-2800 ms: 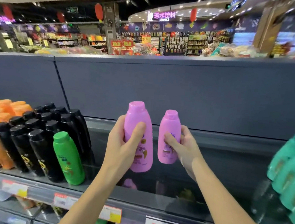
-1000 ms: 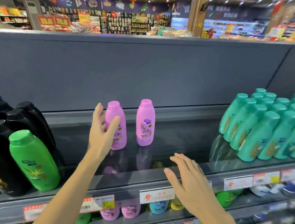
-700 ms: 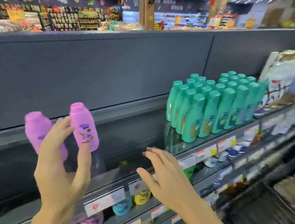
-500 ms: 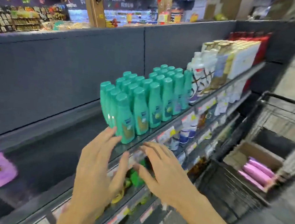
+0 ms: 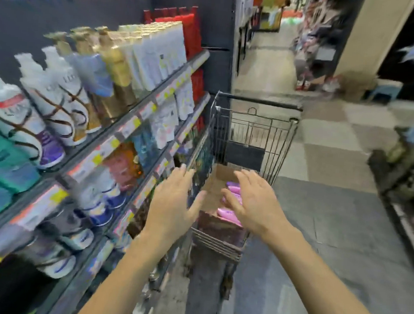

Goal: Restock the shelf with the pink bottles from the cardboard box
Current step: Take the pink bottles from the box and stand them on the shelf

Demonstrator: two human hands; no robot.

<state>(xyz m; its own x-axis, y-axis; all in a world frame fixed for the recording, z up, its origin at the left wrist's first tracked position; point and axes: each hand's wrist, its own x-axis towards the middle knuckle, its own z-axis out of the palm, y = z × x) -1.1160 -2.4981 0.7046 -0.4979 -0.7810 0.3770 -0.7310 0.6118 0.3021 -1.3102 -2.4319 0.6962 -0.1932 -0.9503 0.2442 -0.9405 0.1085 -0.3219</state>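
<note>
A cardboard box (image 5: pixel 215 182) sits inside a wire shopping cart (image 5: pixel 249 135) in the aisle. Several pink bottles (image 5: pixel 233 189) lie in the box, partly hidden by my right hand. My left hand (image 5: pixel 176 201) hovers with spread fingers over the cart's left side, holding nothing. My right hand (image 5: pixel 253 202) is stretched out flat above the box, also empty. The shelf (image 5: pixel 119 125) runs along the left; the two pink bottles placed earlier are out of view.
The shelf carries white, gold, red and teal bottles, with price tags along its edges. The tiled aisle floor (image 5: pixel 332 216) stretches ahead and to the right. Another dark rack (image 5: pixel 407 172) stands at the far right.
Both hands let go of the two pink bottles on the shelf. The view swung right from the shelf to the cart, and both empty hands moved over the box.
</note>
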